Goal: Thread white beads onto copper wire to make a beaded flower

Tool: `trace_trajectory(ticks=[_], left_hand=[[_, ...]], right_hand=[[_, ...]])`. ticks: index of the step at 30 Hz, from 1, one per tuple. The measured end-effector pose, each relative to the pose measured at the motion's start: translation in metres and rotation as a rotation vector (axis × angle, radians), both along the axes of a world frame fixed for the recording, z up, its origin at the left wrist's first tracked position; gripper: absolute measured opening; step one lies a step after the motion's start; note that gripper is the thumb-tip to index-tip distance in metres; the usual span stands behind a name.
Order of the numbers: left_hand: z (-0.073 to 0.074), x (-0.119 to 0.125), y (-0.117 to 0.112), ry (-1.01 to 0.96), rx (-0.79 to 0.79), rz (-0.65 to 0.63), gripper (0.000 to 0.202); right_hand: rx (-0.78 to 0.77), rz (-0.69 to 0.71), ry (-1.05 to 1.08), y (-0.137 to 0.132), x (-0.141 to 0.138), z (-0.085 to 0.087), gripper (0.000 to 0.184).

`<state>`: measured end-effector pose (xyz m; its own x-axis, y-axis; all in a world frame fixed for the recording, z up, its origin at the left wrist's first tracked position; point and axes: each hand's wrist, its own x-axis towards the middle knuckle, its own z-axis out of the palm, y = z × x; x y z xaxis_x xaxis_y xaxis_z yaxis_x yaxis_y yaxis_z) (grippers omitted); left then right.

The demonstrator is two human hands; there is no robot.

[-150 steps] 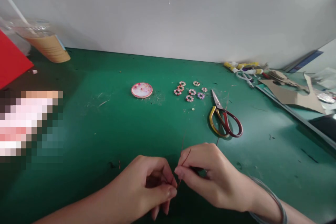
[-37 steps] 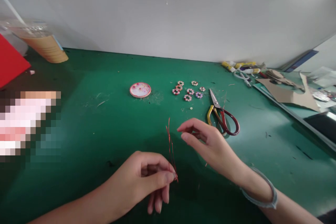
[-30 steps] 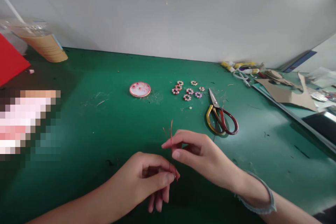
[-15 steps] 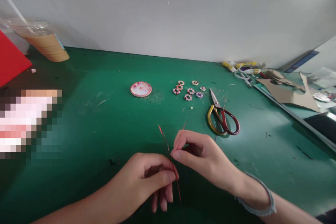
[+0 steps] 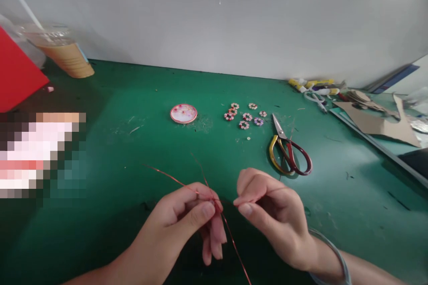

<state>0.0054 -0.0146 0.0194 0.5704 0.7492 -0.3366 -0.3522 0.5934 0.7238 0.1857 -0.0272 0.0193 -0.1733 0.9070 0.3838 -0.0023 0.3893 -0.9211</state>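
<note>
Low in the view, my left hand (image 5: pixel 192 218) pinches thin red wire (image 5: pixel 169 177) between thumb and forefinger. Strands of it fan out to the upper left and run down past my fingers. My right hand (image 5: pixel 267 213) is closed in a pinch on a strand just right of the left hand's grip, a bangle on its wrist. Both hands hover over the green table (image 5: pixel 133 151), close to its near edge.
Scissors (image 5: pixel 289 153) with yellow and red handles lie right of centre. Several small bead flowers (image 5: pixel 245 116) and a round pink lid (image 5: pixel 183 113) sit further back. A drink cup (image 5: pixel 63 53) stands far left; cardboard pieces (image 5: pixel 377 120) and glue tubes (image 5: pixel 310 84) lie far right.
My right hand reached away, came back and pinched the wire. The upright strands have since been spread apart, one now pointing far left, and both hands have shifted slightly right.
</note>
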Motion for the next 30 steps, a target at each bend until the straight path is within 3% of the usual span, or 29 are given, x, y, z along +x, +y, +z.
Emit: trace_trajectory(ticks=[5,7,8,10,13,15,17,20,25,30], left_hand=[[-0.003,-0.002,0.002,0.054,0.028,0.048,0.017],[-0.003,-0.003,0.005,0.107,0.069,0.064,0.018],[-0.003,-0.004,0.006,0.135,0.097,0.069,0.018],[-0.003,-0.005,0.009,0.193,0.156,0.076,0.017],[-0.003,-0.006,0.012,0.263,0.195,0.082,0.014],[-0.004,-0.007,0.013,0.281,0.203,0.064,0.014],[-0.006,-0.008,0.013,0.278,0.207,0.027,0.017],[-0.007,-0.007,0.011,0.261,0.177,-0.023,0.023],[-0.006,-0.006,0.004,0.193,0.076,-0.055,0.026],[-0.003,-0.007,0.002,0.108,-0.035,-0.105,0.028]], right_hand=[[0.369,0.05,-0.257,0.001,0.004,0.004,0.017],[0.395,0.058,-0.324,0.004,0.007,0.004,0.016],[0.334,0.05,-0.341,0.006,0.009,0.004,0.014],[0.05,0.057,-0.351,0.011,0.013,0.004,0.006],[-0.435,0.249,-0.332,0.017,0.015,0.003,0.013],[-0.562,0.4,-0.302,0.019,0.014,0.001,0.019],[-0.588,0.443,-0.31,0.019,0.012,0.0,0.021],[-0.488,0.439,-0.399,0.018,0.013,-0.001,0.025],[-0.146,0.473,-0.505,0.02,0.016,-0.002,0.028],[0.013,0.453,-0.544,0.021,0.014,-0.007,0.021]])
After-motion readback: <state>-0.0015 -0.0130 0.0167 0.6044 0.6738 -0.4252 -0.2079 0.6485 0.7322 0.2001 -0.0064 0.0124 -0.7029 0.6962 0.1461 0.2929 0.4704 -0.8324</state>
